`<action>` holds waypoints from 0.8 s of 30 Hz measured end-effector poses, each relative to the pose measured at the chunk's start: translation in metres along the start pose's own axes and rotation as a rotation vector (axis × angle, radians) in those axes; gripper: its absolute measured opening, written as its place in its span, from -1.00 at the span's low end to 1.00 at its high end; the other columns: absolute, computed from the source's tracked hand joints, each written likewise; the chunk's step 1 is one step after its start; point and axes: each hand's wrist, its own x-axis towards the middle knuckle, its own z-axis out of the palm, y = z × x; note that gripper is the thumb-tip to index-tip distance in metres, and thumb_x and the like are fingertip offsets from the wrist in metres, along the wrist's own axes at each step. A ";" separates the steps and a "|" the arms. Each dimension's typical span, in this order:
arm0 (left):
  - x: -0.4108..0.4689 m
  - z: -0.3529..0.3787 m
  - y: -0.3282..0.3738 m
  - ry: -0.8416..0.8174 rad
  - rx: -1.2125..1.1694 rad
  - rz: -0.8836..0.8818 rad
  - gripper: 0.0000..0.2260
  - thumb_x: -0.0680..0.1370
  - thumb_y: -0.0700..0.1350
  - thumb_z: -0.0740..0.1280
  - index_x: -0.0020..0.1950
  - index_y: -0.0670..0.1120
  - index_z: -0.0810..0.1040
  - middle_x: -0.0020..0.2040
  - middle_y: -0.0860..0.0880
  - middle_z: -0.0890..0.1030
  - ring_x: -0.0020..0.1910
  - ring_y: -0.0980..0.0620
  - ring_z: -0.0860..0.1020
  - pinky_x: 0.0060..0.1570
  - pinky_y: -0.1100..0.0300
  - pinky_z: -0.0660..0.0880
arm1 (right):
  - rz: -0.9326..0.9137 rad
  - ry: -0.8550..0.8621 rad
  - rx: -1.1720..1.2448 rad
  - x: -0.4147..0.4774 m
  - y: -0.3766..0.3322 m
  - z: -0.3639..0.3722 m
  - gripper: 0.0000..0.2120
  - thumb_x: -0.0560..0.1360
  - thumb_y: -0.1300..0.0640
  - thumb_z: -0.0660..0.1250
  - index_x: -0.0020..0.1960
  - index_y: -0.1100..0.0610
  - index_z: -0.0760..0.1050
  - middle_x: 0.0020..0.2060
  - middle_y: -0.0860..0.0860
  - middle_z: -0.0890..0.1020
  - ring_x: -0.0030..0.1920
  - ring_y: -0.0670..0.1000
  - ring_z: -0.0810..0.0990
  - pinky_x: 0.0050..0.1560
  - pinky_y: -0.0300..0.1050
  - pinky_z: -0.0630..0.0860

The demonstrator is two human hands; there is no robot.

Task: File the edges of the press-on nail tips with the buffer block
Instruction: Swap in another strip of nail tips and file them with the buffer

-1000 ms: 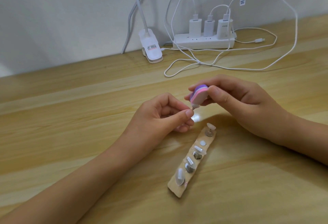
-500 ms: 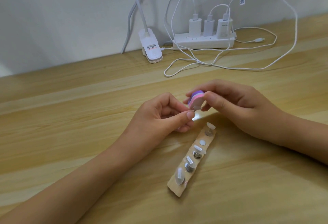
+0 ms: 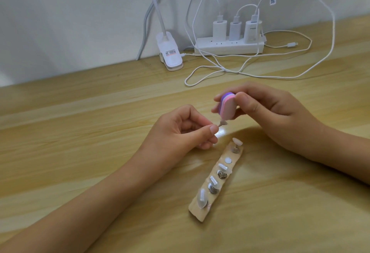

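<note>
My right hand pinches a small buffer block with purple, pink and pale layers between thumb and fingers. Its lower end touches a small clear nail tip on a stand, which my left hand holds between thumb and forefinger. The tip is blurred. On the table below lies a tan holder strip carrying several more nail tips on metal pegs, one being the top tip. One spot on the strip shows only a white disc.
A white power strip with three chargers sits at the back by the wall. Loose white cables loop over the wooden table behind my hands. A white lamp clamp stands left of the power strip.
The buffer block dipped lower half a second ago and is now back up and tilted more upright. My left hand and the strip have stayed in place.
</note>
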 end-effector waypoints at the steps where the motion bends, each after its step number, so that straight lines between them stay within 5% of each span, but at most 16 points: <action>1: 0.000 0.000 0.000 0.000 -0.005 0.003 -0.85 0.40 -0.13 0.46 -0.17 -0.15 0.54 -0.30 -0.09 0.69 -0.38 0.11 0.60 -0.27 0.34 0.51 | -0.016 0.022 -0.002 0.000 0.000 0.000 -0.72 0.60 0.06 0.16 0.16 0.14 0.56 -0.01 0.01 0.69 0.06 0.00 0.66 0.05 -0.13 0.59; 9: -0.001 0.000 0.001 -0.009 -0.011 0.023 -0.82 0.37 -0.10 0.46 -0.16 -0.16 0.54 -0.28 -0.12 0.70 -0.36 0.09 0.61 -0.25 0.32 0.53 | 0.067 -0.067 0.033 0.000 -0.003 0.001 -0.74 0.53 0.11 0.23 0.15 0.14 0.59 -0.04 -0.03 0.71 0.00 -0.18 0.65 0.04 -0.39 0.48; 24: -0.001 -0.001 0.001 0.009 -0.039 0.035 -0.85 0.38 -0.10 0.46 -0.18 -0.13 0.55 -0.29 -0.11 0.70 -0.36 0.09 0.61 -0.27 0.34 0.51 | 0.085 0.014 0.116 0.001 -0.003 0.002 -0.73 0.54 0.14 0.20 0.13 0.20 0.58 0.00 0.07 0.70 0.03 -0.11 0.67 0.06 -0.33 0.53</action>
